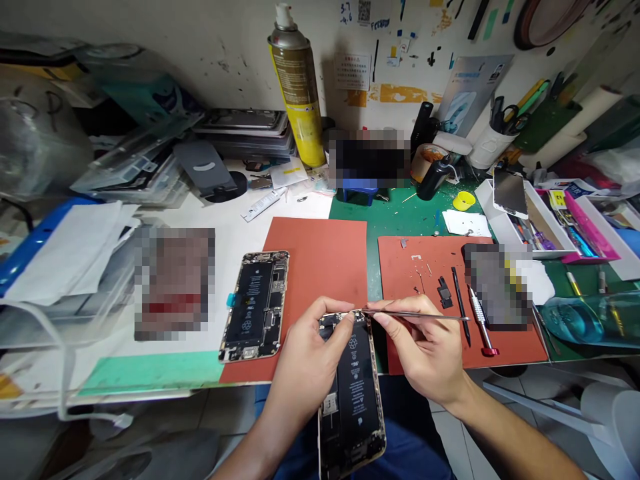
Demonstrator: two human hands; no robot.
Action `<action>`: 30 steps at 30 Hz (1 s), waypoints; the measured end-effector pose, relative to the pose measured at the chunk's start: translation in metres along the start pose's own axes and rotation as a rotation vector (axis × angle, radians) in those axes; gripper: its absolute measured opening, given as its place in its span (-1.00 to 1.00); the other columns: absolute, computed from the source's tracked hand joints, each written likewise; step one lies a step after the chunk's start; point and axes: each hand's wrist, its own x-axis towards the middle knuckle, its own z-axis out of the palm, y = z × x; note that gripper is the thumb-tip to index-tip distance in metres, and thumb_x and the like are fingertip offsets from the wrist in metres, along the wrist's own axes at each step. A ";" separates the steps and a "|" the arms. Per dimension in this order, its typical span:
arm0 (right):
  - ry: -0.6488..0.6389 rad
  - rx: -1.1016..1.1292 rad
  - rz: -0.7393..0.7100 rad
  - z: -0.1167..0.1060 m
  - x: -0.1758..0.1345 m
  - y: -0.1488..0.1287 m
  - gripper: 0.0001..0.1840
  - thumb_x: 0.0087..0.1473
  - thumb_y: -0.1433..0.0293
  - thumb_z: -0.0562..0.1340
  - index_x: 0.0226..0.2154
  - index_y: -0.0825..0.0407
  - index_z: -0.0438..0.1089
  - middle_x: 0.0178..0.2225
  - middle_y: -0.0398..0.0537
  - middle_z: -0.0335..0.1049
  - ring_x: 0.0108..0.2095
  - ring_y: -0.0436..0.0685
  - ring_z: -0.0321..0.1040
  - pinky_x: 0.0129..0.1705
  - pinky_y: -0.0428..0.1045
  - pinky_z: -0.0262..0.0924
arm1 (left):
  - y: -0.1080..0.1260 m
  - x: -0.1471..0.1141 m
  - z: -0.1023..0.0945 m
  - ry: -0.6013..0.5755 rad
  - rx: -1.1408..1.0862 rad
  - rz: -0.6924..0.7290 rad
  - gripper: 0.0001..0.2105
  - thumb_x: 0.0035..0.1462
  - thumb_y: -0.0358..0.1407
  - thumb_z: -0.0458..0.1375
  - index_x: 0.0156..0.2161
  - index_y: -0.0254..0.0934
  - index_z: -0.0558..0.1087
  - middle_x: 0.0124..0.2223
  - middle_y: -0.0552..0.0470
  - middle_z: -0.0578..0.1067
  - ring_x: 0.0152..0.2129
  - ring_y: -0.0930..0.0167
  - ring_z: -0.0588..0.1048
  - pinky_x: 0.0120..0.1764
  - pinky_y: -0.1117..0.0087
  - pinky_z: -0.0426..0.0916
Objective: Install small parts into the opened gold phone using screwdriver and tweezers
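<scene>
Gripped at its far end by the left hand (pixel 307 353), with the thumb laid over the top, an opened phone (pixel 357 387) is held above the person's lap, just in front of the table edge. The right hand (pixel 425 353) pinches a thin metal tool (pixel 425 315) whose tip sits at the phone's far end, close beside the left thumb; whether it touches, I cannot tell.

From the left, loose papers (pixel 65 257) lie on the table near a blurred-out object (pixel 175 283). Next comes a second opened phone (pixel 257 303), partly on the left orange mat (pixel 320 253), with a blue tab (pixel 231 299) at its side. Behind the mat, a yellow spray can (pixel 300 93) stands upright, tilted slightly, and to its right is a small blue stand (pixel 360 193). On the right orange mat (pixel 410 257) are a small black part (pixel 444 292), a black stick (pixel 459 293) and a silver screwdriver (pixel 481 320) with a red end. Farther right, a clear blue bottle (pixel 583 320) lies on its side.
</scene>
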 end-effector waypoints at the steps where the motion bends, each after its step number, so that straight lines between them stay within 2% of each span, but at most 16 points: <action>1: 0.017 0.018 0.012 -0.001 -0.001 0.001 -0.73 0.31 0.57 0.33 -0.05 -0.09 0.58 -0.12 -0.09 0.66 -0.12 0.14 0.70 -0.05 0.05 0.64 | 0.000 0.000 0.000 -0.008 -0.009 -0.005 -0.56 0.12 0.11 0.29 -0.16 -0.25 0.49 -0.39 0.02 0.58 -0.51 0.37 0.49 -0.44 0.38 0.38; 5: 0.086 0.190 0.097 -0.002 0.000 0.002 -0.79 0.36 0.51 0.31 -0.04 -0.11 0.53 -0.10 -0.08 0.63 -0.09 0.15 0.67 -0.01 0.09 0.61 | -0.001 0.000 -0.002 -0.021 -0.009 -0.031 -0.54 0.12 0.13 0.30 -0.14 -0.24 0.49 -0.42 0.02 0.58 -0.54 0.35 0.50 -0.47 0.39 0.36; 9: 0.133 0.436 0.184 -0.003 0.003 -0.005 -0.88 0.46 0.39 0.22 -0.07 -0.09 0.50 -0.21 -0.10 0.59 -0.08 0.16 0.64 0.02 0.12 0.56 | 0.001 -0.001 -0.002 -0.009 0.000 -0.035 -0.54 0.11 0.13 0.30 -0.15 -0.24 0.49 -0.42 0.03 0.58 -0.55 0.38 0.48 -0.49 0.41 0.34; 13: 0.099 0.591 0.341 -0.010 0.000 -0.027 -0.74 0.52 0.28 0.14 -0.15 -0.06 0.52 -0.27 -0.10 0.52 -0.13 0.14 0.58 0.02 0.11 0.50 | 0.001 -0.002 -0.001 -0.010 -0.016 -0.037 -0.55 0.11 0.12 0.31 -0.16 -0.25 0.50 -0.47 0.08 0.53 -0.59 0.42 0.42 -0.52 0.44 0.29; 15: 0.032 0.554 0.431 -0.015 -0.003 -0.036 -0.74 0.52 0.23 0.15 -0.13 -0.07 0.53 -0.29 -0.11 0.47 -0.25 0.07 0.49 -0.11 0.03 0.46 | 0.000 -0.002 -0.001 -0.007 -0.017 -0.021 -0.56 0.13 0.12 0.31 -0.16 -0.25 0.50 -0.47 0.09 0.53 -0.58 0.41 0.43 -0.51 0.43 0.30; 17: -0.053 0.385 0.489 -0.017 -0.006 -0.041 -0.77 0.49 0.20 0.19 -0.11 -0.08 0.53 -0.30 -0.13 0.43 -0.31 0.04 0.38 -0.23 -0.01 0.37 | -0.003 -0.002 -0.002 -0.012 -0.024 0.002 -0.56 0.14 0.11 0.33 -0.15 -0.25 0.51 -0.41 0.05 0.57 -0.54 0.39 0.48 -0.47 0.41 0.35; 20: -0.154 0.040 0.509 -0.014 -0.006 -0.039 -0.83 0.41 0.21 0.28 -0.08 -0.10 0.55 -0.28 -0.14 0.38 -0.30 0.06 0.33 -0.25 0.00 0.27 | -0.007 -0.005 -0.006 -0.053 -0.055 0.034 -0.56 0.16 0.11 0.34 -0.12 -0.23 0.51 -0.26 -0.02 0.64 -0.45 0.35 0.56 -0.39 0.36 0.44; 22: -0.189 -0.072 0.515 -0.008 -0.005 -0.037 -0.83 0.35 0.24 0.32 -0.05 -0.11 0.57 -0.28 -0.15 0.36 -0.29 0.07 0.33 -0.25 0.01 0.24 | -0.009 -0.007 -0.008 -0.086 -0.076 0.061 -0.57 0.18 0.11 0.34 -0.12 -0.23 0.52 -0.20 -0.05 0.66 -0.39 0.32 0.59 -0.33 0.33 0.48; 25: -0.178 -0.061 0.536 0.001 -0.002 -0.034 -0.85 0.31 0.25 0.31 -0.18 -0.07 0.60 -0.33 -0.16 0.35 -0.33 0.06 0.30 -0.29 0.01 0.19 | -0.011 -0.010 -0.010 -0.116 -0.084 0.111 -0.58 0.20 0.10 0.34 -0.11 -0.23 0.53 -0.13 -0.07 0.67 -0.26 0.27 0.62 -0.20 0.29 0.51; 28: -0.133 -0.031 0.566 0.007 -0.001 -0.034 -0.74 0.29 0.20 0.31 -0.38 -0.02 0.55 -0.39 -0.17 0.30 -0.38 0.04 0.25 -0.33 0.01 0.13 | -0.010 -0.010 -0.009 -0.126 -0.087 0.144 -0.61 0.22 0.08 0.34 -0.12 -0.22 0.54 -0.12 -0.08 0.67 -0.15 0.22 0.63 -0.10 0.25 0.51; 30: -0.113 -0.028 0.583 0.010 -0.001 -0.035 -0.71 0.27 0.18 0.31 -0.41 -0.01 0.52 -0.40 -0.16 0.30 -0.38 0.05 0.24 -0.34 0.01 0.12 | -0.011 -0.009 -0.009 -0.122 -0.089 0.160 -0.64 0.24 0.06 0.33 -0.14 -0.21 0.53 -0.12 -0.07 0.67 -0.09 0.20 0.62 -0.06 0.23 0.50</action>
